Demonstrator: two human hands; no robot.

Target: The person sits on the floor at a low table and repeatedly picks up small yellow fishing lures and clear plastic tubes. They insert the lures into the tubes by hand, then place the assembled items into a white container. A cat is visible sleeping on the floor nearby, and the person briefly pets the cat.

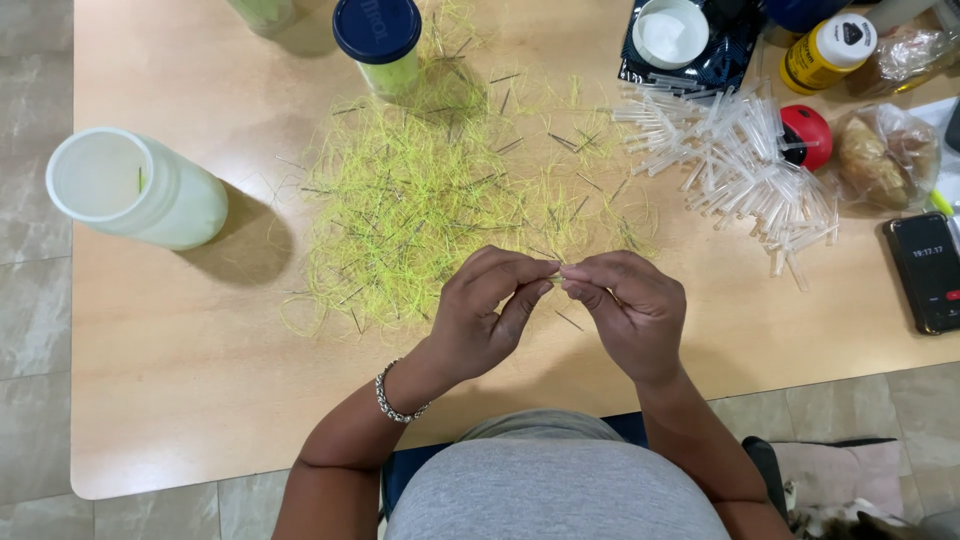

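— Pinching something tiny between both sets of fingertips, are they? What is it?

— A thin strand or pin (556,280), too small to tell which. The left hand (487,315) and right hand (628,310) meet just in front of the thread heap (440,190), each clenched on one end of it, thumb against forefinger.

— And the heap itself?

— Yellow-green threads with dark pins mixed through, spread wide over the table (180,380). Right of the heap lies a pile of clear tubes (740,170) (loose, none sorted that I can see). Left of it stands an open white jar (135,188); beyond it, a blue-lidded jar (380,42) with green inside.

— So how far along would you say?

— Early or midway, I'd judge: the heap is still large, and the white jar shows only a single strand inside. Most of the work looks left.

— Anything else?

— A phone (925,270) far right of the heap, past the tubes.
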